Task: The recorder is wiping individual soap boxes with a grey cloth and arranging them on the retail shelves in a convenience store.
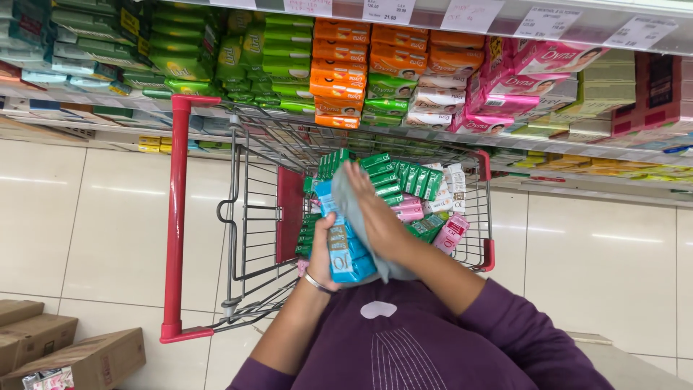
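Left hand (321, 253) clamps a stack of blue soap bars (345, 242) over the cart (253, 217) while the right hand (375, 217) presses a grey cloth (361, 224) flat against it (fingers extended) — a loose grip could spill bars.

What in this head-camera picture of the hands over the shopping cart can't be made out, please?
- Left hand: its fingers are hidden behind the stack of blue packs it holds.
- Grey cloth: mostly covered by the right hand; its shape is unclear.
- Cart bottom: buried under green and pink packs.
- Cardboard boxes: cut off by the frame's lower left edge.
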